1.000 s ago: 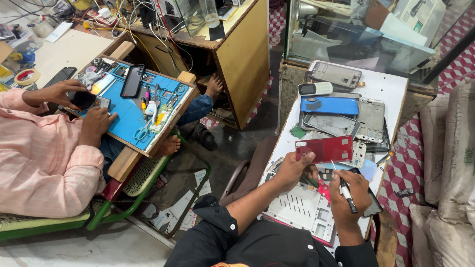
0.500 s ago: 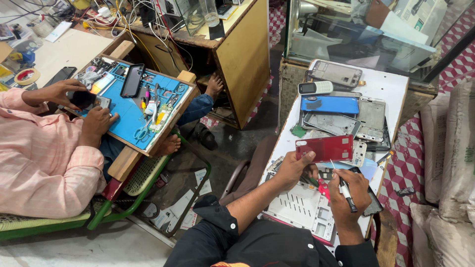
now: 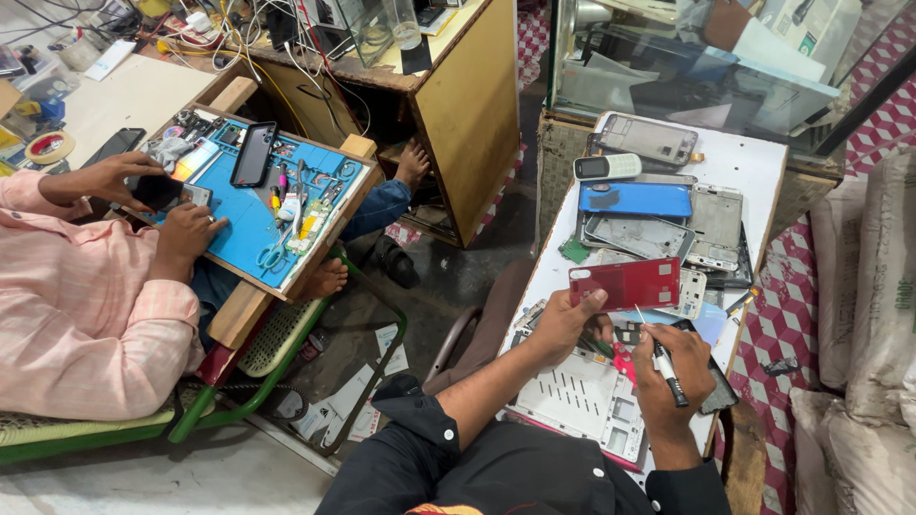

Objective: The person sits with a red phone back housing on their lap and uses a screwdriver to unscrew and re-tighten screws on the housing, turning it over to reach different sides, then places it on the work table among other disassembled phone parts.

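Nearby, right hand [image 3: 668, 367] grips black-handled tool [image 3: 660, 355].

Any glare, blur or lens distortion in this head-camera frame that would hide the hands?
Head view: even daylight, sharp; both hands clear, left hand on the phone parts, right hand holding a screwdriver. Reflections only on the glass case; edges bend slightly.

left hand [image 3: 571, 322] hides the small part it pins (too small to identify).
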### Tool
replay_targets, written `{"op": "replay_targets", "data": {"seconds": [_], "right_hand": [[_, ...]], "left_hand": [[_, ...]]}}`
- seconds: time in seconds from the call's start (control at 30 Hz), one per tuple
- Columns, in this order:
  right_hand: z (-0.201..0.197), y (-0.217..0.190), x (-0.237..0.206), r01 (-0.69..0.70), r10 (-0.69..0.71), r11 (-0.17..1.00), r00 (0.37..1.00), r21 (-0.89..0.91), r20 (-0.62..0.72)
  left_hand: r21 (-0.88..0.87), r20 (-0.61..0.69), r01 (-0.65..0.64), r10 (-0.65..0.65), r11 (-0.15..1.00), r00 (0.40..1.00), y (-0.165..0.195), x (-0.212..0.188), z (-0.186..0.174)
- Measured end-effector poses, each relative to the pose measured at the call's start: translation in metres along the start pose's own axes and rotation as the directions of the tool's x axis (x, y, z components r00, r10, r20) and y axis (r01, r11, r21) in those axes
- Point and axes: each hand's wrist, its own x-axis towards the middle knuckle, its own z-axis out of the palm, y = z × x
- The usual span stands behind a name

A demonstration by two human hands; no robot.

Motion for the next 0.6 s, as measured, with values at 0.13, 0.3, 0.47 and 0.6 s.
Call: {"op": "replay_targets", "data": {"seconds": [0.13,0.3,0.47,0.6], "right_hand": [[-0.0005,-0.0012,0.0003,0.003,-0.002,1.0,1.0,0.007,-0.003],[-0.0055,-0.0031,-0.0014,-0.028,0.027,1.0,0.999,-0.004,-0.026],[-0.0043,-0.0046,-0.0011,0.01,-0.01,1.0,1.0,-0.006,-0.004],[-0.0048,-0.0035,-0.0005,0.018,-0.019,1.0,1.0,-0.025,-0.016]], "left_hand": [[-0.006,-0.007,0.005,-0.005,1.0,1.0,-0.0003,-0.0007,0.0002],[0.012,-0.007,0.011,-0.011,1.0,1.0,-0.0043,-0.004,0.0006],[0.001,-0.013,0.018,-0.018,1.0,1.0,-0.004,-0.0033,0.0001],[0.007,-0.008,0.014,-0.014,1.0,1.0,-0.0006,-0.0047,0.001]]}}
